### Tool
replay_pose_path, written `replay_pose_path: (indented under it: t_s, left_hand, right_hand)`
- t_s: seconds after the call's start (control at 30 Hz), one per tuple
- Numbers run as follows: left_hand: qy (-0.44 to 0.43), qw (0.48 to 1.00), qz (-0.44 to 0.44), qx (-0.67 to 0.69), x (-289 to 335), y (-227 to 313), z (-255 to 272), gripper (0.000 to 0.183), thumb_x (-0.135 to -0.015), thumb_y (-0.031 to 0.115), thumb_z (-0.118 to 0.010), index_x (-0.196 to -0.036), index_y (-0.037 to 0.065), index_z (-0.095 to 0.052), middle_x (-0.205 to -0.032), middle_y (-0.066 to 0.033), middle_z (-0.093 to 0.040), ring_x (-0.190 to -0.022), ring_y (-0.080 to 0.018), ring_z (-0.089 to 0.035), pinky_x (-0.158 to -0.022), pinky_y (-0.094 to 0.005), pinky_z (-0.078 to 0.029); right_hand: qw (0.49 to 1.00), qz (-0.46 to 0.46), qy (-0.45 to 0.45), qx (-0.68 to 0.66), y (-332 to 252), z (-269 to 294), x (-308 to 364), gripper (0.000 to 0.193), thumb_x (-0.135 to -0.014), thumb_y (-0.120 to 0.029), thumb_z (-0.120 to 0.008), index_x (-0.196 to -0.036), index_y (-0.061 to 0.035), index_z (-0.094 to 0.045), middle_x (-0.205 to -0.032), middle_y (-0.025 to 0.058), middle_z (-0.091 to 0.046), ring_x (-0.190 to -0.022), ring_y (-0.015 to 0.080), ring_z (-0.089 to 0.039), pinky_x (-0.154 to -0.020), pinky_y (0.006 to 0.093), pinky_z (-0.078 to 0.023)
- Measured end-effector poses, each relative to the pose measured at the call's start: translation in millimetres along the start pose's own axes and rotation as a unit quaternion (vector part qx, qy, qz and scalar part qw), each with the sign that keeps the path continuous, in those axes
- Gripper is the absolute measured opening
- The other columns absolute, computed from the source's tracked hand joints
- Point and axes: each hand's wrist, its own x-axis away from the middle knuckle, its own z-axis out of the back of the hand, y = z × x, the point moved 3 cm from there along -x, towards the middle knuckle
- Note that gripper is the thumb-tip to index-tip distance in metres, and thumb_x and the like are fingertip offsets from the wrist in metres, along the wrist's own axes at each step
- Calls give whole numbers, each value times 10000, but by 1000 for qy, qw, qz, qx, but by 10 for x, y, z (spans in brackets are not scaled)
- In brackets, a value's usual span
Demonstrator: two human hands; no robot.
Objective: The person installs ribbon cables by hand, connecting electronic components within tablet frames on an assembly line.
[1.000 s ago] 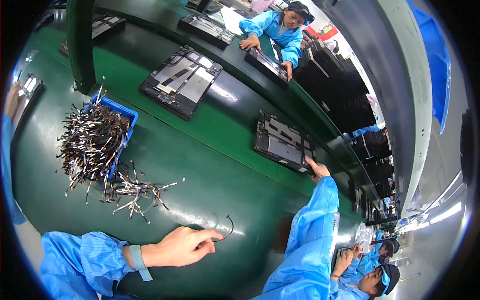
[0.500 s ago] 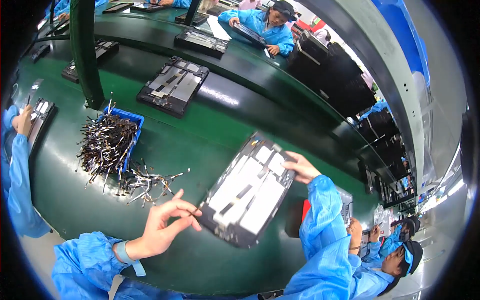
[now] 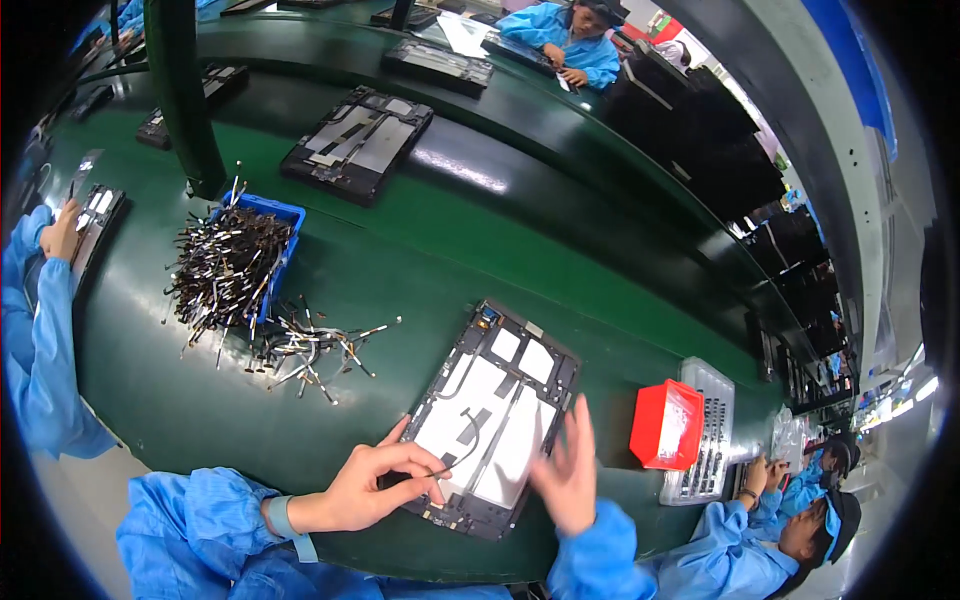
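Observation:
On the green bench right in front of me lies an opened tablet, its white battery panels facing up inside a black frame. My left hand is over its lower left side, thumb and forefinger pinching a thin dark flex cable that curls above the panels. My right hand is at the tablet's right edge, fingers apart and slightly blurred, holding nothing. Left of the tablet, a blue bin is heaped with flex cables, and loose cables spill beside it.
A red bin sits against a clear tray of small dark parts at right. Another opened tablet lies farther back, near a dark green post. Co-workers sit at left, at right and across the bench.
The tablet has come down from my right hand's grip onto the bench. My right hand has let go of it. My left hand, still pinching the cable, has moved right over the tablet.

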Motion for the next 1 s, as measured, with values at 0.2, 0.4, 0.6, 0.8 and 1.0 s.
replay_pose_path:
  t_s: [0.2, 0.4, 0.6, 0.8, 1.0]
  left_hand:
    - [-32, 992, -40, -113, -9, 108, -102, 183, -902, 73, -586, -1067, 29, -650, -831, -29, -728, -888, -153, -689, -1168, -492, -64]
    - [-1, 995, -43, -87, 127, 112, -240, 214, -873, -5, -590, -1074, 16, -660, -820, -46, -729, -844, -164, -697, -1121, -411, -189]
    - [3, 937, -67, -343, 314, 437, -233, 194, -825, 50, -638, -1012, 70, -688, -854, 1, -710, -912, -145, -665, -1126, -488, -213]
    - [-6, 887, -109, -449, 232, 569, -168, 197, -783, 98, -669, -976, 117, -704, -848, 13, -681, -871, -133, -644, -1033, -490, -366]
    - [26, 912, -160, -378, 118, 645, -78, 333, -810, 99, -641, -1131, 16, -617, -1015, -117, -666, -968, -289, -630, -915, -424, -474]
  right_hand:
    - [963, 118, -80, 227, -88, -340, 679, 1204, -533, -310, -933, -1503, -145, -239, -1549, 295, -68, -1418, 484, -139, -1117, 547, -216]
    - [963, 96, -59, 245, -93, -332, 731, 973, -668, -262, -842, -1462, -76, -311, -1529, 278, -207, -1405, 489, -179, -1108, 556, -210]
    - [943, 165, -75, 280, -520, 32, 657, 762, -717, -188, -797, -1375, -45, -442, -1375, 208, -417, -1260, 415, -399, -1081, 521, -269]
    - [908, 300, -127, 265, -793, -459, 125, 378, -632, 12, -797, -994, -72, -727, -910, 50, -620, -791, 213, -623, -666, 295, -521]
    - [983, 155, -75, 69, -588, -315, -91, 299, -673, 76, -715, -943, -49, -740, -787, 65, -623, -767, 192, -614, -607, 284, -496]
